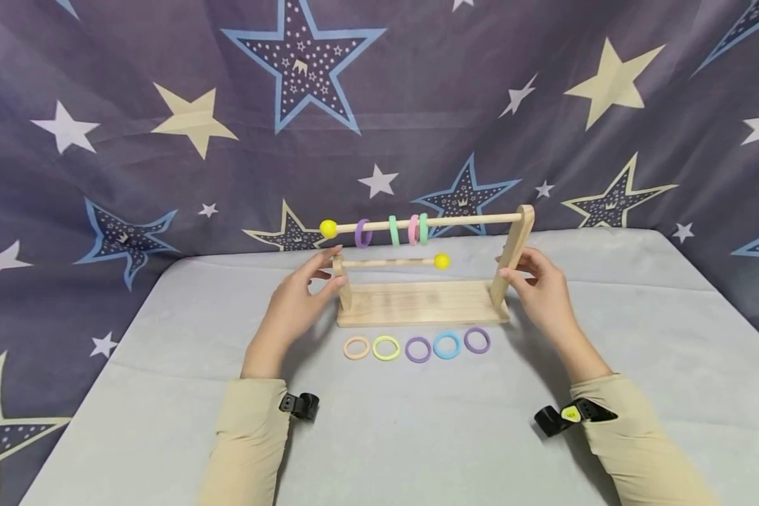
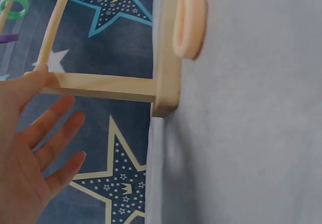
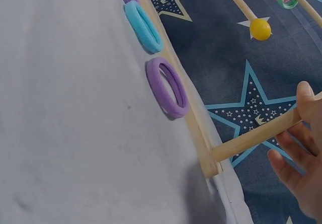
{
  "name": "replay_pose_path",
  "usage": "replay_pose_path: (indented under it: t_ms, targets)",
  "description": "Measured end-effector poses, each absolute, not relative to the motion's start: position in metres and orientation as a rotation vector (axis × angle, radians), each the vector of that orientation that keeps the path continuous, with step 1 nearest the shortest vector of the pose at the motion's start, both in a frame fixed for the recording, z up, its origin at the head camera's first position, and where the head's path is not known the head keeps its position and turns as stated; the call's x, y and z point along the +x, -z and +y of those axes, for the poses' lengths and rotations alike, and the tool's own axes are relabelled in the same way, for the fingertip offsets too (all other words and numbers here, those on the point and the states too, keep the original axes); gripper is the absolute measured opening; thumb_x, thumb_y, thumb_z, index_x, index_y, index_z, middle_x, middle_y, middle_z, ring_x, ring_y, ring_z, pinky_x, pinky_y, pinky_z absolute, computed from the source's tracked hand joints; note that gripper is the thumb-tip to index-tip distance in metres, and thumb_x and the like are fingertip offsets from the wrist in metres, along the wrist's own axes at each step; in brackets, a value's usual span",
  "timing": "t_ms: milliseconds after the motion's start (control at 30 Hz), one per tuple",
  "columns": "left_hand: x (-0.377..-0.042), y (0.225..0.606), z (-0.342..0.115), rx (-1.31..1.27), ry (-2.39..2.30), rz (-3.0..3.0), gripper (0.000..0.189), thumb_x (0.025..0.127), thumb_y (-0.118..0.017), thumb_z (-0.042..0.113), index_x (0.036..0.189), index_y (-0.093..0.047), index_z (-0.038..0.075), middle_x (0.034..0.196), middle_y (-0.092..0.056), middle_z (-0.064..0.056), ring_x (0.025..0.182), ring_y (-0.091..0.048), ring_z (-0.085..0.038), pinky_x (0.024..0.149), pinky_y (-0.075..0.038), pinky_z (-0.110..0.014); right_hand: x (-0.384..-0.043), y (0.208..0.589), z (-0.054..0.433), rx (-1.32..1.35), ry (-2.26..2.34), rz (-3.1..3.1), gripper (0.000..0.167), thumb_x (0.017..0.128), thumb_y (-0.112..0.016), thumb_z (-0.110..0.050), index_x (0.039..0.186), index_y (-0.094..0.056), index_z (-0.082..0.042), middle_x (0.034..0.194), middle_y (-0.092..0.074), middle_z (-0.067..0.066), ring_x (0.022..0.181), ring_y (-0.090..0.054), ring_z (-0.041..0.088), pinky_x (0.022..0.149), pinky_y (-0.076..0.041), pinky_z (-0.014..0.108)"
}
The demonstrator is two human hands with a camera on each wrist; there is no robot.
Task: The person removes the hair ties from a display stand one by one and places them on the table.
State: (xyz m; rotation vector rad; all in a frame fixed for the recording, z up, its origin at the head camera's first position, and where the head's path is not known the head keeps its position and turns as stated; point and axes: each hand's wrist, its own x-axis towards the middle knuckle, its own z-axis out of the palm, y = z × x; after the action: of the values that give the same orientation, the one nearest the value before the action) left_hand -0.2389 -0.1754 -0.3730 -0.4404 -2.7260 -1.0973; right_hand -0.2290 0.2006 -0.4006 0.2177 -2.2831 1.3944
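Note:
A wooden rack (image 1: 417,313) has a flat base, two posts and two rods ending in yellow balls. My left hand (image 1: 296,302) pinches its short post (image 2: 105,86) near the top between thumb and forefinger, the other fingers spread apart. At the other end, my right hand (image 1: 544,299) grips the tall post (image 3: 256,136), thumb in front and fingers behind. On the upper rod (image 1: 474,219) hang a purple hair tie (image 1: 358,234), two green ones and a pink one (image 1: 413,230). The lower rod (image 1: 386,263) carries no hair ties.
Along the base's front edge lie several hair ties in a row: peach (image 1: 347,348), yellow (image 1: 386,358), purple (image 1: 417,360), blue (image 1: 447,356) and another purple one (image 3: 157,88). A grey cloth (image 1: 417,436) covers the table. Behind it hangs a dark star-patterned curtain (image 1: 417,91).

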Motion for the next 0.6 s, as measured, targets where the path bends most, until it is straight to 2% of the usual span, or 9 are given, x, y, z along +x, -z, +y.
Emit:
replay_pose_path:
  t_ms: [167, 300, 433, 600]
  targets:
    - [-0.236, 0.370, -0.174, -0.419, 1.041, -2.629, 0.046, 0.098, -0.063, 0.034, 0.143, -0.054, 0.029, 0.135, -0.060, -0.004, 0.119, -0.057, -0.025, 0.099, -0.043, -0.050, -0.228, 0.402, 0.199, 0.197, -1.379, -2.288, 0.032, 0.092, -0.069, -0.007, 0.121, -0.062, 0.005, 0.115, -0.069, 0.020, 0.092, -0.055, -0.013, 0.073, -0.046, 0.011]
    - [-0.234, 0.369, -0.168, -0.389, 0.974, -2.464, 0.034, 0.096, -0.067, 0.029, 0.130, -0.067, 0.022, 0.129, -0.064, -0.002, 0.122, -0.056, -0.025, 0.099, -0.044, -0.051, -0.227, 0.402, 0.198, 0.181, -1.380, -2.294, 0.034, 0.091, -0.070, -0.008, 0.122, -0.062, 0.004, 0.116, -0.069, 0.019, 0.093, -0.054, -0.013, 0.074, -0.045, 0.010]
    - [-0.234, 0.366, -0.164, -0.418, 0.931, -2.300, 0.024, 0.095, -0.069, 0.025, 0.117, -0.073, 0.018, 0.120, -0.068, -0.003, 0.115, -0.059, -0.023, 0.096, -0.046, -0.044, -0.227, 0.401, 0.197, 0.181, -1.391, -2.294, 0.035, 0.091, -0.070, -0.010, 0.123, -0.062, 0.002, 0.117, -0.069, 0.018, 0.095, -0.055, -0.011, 0.075, -0.046, 0.011]
    - [-0.230, 0.362, -0.159, -0.459, 0.919, -2.217, 0.018, 0.093, -0.071, 0.021, 0.109, -0.076, 0.016, 0.112, -0.071, -0.003, 0.110, -0.062, -0.021, 0.093, -0.047, -0.039, -0.227, 0.399, 0.198, 0.188, -1.397, -2.294, 0.035, 0.091, -0.070, -0.010, 0.123, -0.062, 0.002, 0.117, -0.069, 0.018, 0.094, -0.055, -0.012, 0.075, -0.046, 0.011]
